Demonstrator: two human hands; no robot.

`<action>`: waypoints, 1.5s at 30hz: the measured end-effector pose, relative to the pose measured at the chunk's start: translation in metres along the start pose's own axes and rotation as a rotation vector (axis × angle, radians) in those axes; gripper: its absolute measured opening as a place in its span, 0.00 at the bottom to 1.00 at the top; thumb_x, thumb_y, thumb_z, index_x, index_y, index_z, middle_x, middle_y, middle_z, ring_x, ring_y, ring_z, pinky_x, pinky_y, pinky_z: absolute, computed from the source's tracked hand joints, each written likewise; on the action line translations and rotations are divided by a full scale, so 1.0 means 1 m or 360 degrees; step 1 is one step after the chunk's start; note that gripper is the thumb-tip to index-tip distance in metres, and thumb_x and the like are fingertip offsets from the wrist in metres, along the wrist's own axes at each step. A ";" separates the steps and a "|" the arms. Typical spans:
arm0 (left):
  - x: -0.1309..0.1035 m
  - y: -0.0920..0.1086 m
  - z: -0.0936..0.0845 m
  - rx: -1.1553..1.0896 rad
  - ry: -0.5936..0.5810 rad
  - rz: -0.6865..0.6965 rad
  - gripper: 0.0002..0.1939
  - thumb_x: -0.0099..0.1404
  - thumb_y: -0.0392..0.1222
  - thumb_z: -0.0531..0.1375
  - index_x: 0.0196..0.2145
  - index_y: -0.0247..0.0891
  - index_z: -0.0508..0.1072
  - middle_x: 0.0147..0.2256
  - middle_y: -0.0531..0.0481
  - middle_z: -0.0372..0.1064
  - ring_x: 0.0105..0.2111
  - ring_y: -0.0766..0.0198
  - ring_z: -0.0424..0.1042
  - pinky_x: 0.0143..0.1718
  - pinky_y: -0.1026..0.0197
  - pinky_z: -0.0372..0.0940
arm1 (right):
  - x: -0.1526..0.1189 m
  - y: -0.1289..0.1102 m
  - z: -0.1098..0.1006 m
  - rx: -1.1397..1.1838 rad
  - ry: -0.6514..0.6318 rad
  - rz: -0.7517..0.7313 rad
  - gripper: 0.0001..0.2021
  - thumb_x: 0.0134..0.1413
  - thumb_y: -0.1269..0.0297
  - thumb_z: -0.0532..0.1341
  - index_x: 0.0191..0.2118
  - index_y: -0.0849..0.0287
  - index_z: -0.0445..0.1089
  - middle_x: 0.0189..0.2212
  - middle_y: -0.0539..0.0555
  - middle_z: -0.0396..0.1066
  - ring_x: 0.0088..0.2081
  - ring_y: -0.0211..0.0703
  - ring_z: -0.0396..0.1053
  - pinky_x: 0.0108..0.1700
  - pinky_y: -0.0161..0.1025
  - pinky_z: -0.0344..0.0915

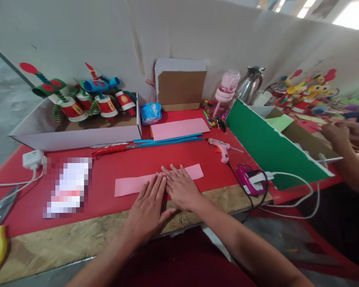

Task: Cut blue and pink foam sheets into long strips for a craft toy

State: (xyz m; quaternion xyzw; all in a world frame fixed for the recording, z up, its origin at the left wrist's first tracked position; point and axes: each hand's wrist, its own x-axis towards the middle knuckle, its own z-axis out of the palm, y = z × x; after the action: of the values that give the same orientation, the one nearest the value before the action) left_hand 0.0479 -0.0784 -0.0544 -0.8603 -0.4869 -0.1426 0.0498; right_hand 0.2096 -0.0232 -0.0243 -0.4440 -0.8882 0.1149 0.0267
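Observation:
A long pink paper strip (127,186) lies on the red table top (104,171) in front of me; whether it is folded I cannot tell. My left hand (149,207) rests flat on the middle of it, fingers stretched out and thumb apart. Beside it, my right hand (181,187) also presses on the strip, its fingers spread and its fingertips close to those of the left. The hands cover the strip's centre, while both ends show. Behind the strip lie a wider pink sheet (179,128) and several thin blue strips (170,141).
A pink glue gun (220,147) and a purple power socket (249,181) with cables lie to the right, by a green board (272,147). At left are scissors (0,215), a blurred-out item (70,187) and a box (77,137) of paper-cup figures. A co-worker's hands (344,133) work at far right.

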 end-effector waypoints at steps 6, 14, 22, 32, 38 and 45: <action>0.000 0.000 -0.003 0.0016 -0.0061 -0.0009 0.46 0.68 0.66 0.41 0.70 0.28 0.34 0.67 0.35 0.49 0.68 0.48 0.47 0.66 0.46 0.46 | 0.001 0.005 0.004 0.0028 0.0044 -0.0028 0.24 0.70 0.60 0.44 0.68 0.52 0.52 0.68 0.52 0.49 0.70 0.53 0.43 0.69 0.60 0.41; 0.006 0.005 -0.015 -0.0089 -0.0294 -0.0154 0.47 0.67 0.70 0.39 0.68 0.28 0.49 0.67 0.35 0.49 0.68 0.49 0.45 0.66 0.47 0.45 | -0.010 0.049 0.003 -0.0184 0.0116 0.0291 0.26 0.67 0.64 0.43 0.69 0.55 0.50 0.68 0.53 0.50 0.69 0.56 0.46 0.67 0.63 0.44; 0.041 0.023 -0.018 -0.0140 -0.0382 -0.0056 0.48 0.66 0.70 0.33 0.68 0.29 0.49 0.68 0.38 0.47 0.69 0.52 0.43 0.68 0.46 0.39 | -0.011 0.065 0.012 -0.0378 0.0247 0.0238 0.26 0.68 0.60 0.41 0.69 0.55 0.52 0.68 0.54 0.51 0.68 0.56 0.49 0.66 0.63 0.44; -0.029 -0.066 -0.039 0.0036 -0.0455 -0.0303 0.44 0.69 0.67 0.37 0.68 0.28 0.47 0.68 0.36 0.45 0.69 0.51 0.42 0.67 0.45 0.41 | -0.009 0.065 0.011 -0.0308 0.0175 0.0281 0.27 0.67 0.60 0.40 0.69 0.55 0.50 0.69 0.53 0.49 0.68 0.56 0.47 0.67 0.63 0.42; -0.048 -0.090 -0.051 0.0113 -0.0318 -0.0502 0.38 0.71 0.62 0.41 0.65 0.29 0.54 0.65 0.34 0.55 0.67 0.48 0.50 0.65 0.42 0.47 | -0.010 0.069 0.013 -0.0263 0.0194 0.0271 0.27 0.67 0.60 0.40 0.70 0.52 0.47 0.69 0.53 0.50 0.69 0.56 0.46 0.67 0.64 0.41; -0.009 -0.099 -0.060 -0.0077 -0.0421 -0.0737 0.24 0.65 0.45 0.54 0.57 0.37 0.65 0.52 0.38 0.69 0.51 0.46 0.67 0.49 0.45 0.64 | 0.011 0.039 -0.018 -0.0052 0.0120 0.0146 0.29 0.67 0.52 0.47 0.68 0.56 0.53 0.67 0.60 0.54 0.68 0.58 0.49 0.67 0.64 0.39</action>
State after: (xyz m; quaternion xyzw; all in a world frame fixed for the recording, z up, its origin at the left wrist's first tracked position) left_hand -0.0527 -0.0480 -0.0056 -0.7381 -0.6695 -0.0480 -0.0688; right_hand 0.2358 0.0111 -0.0161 -0.4885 -0.8671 0.0848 0.0476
